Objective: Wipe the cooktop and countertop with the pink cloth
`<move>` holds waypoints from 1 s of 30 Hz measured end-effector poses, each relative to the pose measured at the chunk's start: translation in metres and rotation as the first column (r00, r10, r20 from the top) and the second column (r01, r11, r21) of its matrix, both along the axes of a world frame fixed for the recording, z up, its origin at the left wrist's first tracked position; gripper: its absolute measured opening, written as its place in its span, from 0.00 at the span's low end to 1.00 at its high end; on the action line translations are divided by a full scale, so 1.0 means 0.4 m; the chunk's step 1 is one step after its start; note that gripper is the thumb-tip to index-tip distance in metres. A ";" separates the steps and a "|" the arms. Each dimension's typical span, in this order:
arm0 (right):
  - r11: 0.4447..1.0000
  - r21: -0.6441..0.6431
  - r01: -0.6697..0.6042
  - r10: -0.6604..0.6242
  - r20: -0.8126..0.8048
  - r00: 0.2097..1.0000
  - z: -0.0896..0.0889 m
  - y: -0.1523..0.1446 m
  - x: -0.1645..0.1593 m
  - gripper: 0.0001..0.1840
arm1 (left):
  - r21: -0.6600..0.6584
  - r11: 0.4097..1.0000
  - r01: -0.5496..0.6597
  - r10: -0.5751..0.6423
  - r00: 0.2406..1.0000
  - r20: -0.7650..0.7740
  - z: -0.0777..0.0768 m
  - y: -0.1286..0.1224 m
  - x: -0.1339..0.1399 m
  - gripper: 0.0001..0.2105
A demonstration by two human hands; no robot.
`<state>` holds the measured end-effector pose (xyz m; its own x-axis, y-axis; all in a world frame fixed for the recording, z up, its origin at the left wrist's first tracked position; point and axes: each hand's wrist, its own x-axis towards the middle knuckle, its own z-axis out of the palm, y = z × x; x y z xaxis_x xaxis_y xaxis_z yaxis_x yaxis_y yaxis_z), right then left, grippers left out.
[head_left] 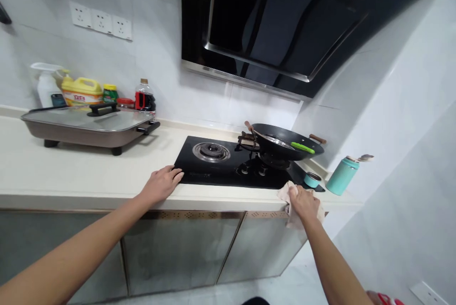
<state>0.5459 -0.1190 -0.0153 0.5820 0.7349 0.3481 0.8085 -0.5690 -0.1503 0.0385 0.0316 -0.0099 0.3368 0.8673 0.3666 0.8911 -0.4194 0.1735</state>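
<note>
My right hand (305, 201) presses a pale cloth (294, 218) against the counter's front edge, its fingers closed over it; part of the cloth hangs down past the edge. My left hand (163, 184) lies on the counter with fingers stretched out, the tips touching the front left corner of the black gas stove (217, 175). On the stove's right burner sits a black wok (285, 150) with wooden handles. A bright green-handled utensil (302, 147) lies in the wok. Just beyond my right hand are a small turquoise cup (312, 180) and a turquoise flask (343, 176).
On the left of the counter (89, 172) stands an electric griddle (78, 136) under a glass lid. Behind it are a spray bottle (50, 89), a yellow jug (82, 91) and a dark sauce bottle (144, 96). A black range hood (285, 24) overhangs the stove.
</note>
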 end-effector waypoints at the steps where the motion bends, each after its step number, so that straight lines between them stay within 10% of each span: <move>1: 1.000 -0.012 0.003 -0.003 0.002 1.000 -0.002 -0.002 0.000 0.26 | 0.012 1.000 -0.007 0.007 1.000 0.008 0.000 -0.004 0.002 0.26; 10: 0.963 -0.020 -0.270 0.268 0.221 0.938 -0.021 0.030 -0.250 0.20 | 0.068 0.997 0.018 -0.018 1.000 0.010 -0.016 -0.019 0.009 0.22; 19: 0.704 0.036 -0.709 0.680 0.252 0.688 -0.038 0.093 -0.627 0.22 | 0.068 0.977 0.202 -0.201 0.979 -0.027 0.018 -0.057 -0.073 0.23; 25: 0.589 0.033 -0.808 0.783 0.226 0.580 -0.028 0.111 -0.776 0.37 | -0.011 0.996 -0.089 0.090 0.989 0.121 0.021 0.002 -0.288 0.28; 30: 0.462 0.015 -0.887 0.874 0.160 0.458 -0.004 0.130 -0.858 0.34 | 0.044 0.978 -0.205 0.195 0.967 0.163 0.014 0.013 -0.327 0.29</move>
<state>0.2026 -0.0668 -0.0170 -0.4062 0.7967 0.4476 0.8843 0.4662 -0.0274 -0.0925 0.0366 -0.0042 0.0928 0.8859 0.4544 0.9215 -0.2493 0.2978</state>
